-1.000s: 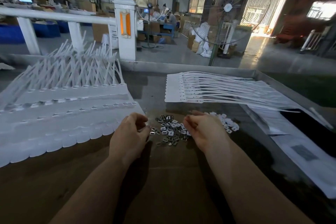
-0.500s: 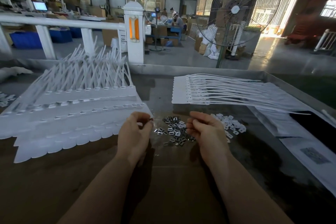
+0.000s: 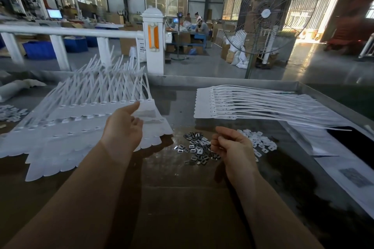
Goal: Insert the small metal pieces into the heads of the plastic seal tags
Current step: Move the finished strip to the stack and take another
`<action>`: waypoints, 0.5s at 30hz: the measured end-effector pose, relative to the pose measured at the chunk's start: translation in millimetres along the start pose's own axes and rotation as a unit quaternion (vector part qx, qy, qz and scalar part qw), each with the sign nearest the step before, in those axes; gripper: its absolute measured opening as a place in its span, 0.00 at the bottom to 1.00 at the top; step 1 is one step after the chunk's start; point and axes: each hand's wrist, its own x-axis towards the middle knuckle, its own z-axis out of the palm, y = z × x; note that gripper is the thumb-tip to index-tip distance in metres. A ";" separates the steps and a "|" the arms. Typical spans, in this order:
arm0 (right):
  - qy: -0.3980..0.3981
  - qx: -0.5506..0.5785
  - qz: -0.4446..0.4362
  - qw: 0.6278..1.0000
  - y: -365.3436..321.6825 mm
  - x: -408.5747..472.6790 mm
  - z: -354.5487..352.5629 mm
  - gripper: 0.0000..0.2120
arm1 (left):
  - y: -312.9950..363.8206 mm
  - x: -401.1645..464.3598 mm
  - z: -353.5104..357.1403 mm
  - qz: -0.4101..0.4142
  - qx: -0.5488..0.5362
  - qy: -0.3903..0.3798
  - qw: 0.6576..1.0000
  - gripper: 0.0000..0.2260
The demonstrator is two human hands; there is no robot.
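While the left hand reaches open, the right hand curls; a bag reads "ABS RESIN".

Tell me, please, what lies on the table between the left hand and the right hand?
In the head view, the pile of small metal pieces lies between the left hand and the right hand, on the table.

"ABS RESIN" in dark letters on a white sack beside the white post.
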 end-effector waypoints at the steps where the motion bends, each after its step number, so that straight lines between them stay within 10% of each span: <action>1: -0.001 0.001 0.000 1.000 0.1 -0.4 0.0 0.13 | 2.7 3.0 0.4 -0.025 -0.027 0.009 0.999 0.23; 15: -0.013 0.000 -0.007 1.000 2.6 3.5 -5.5 0.14 | 5.7 24.3 1.3 -0.092 -0.086 -0.034 0.991 0.25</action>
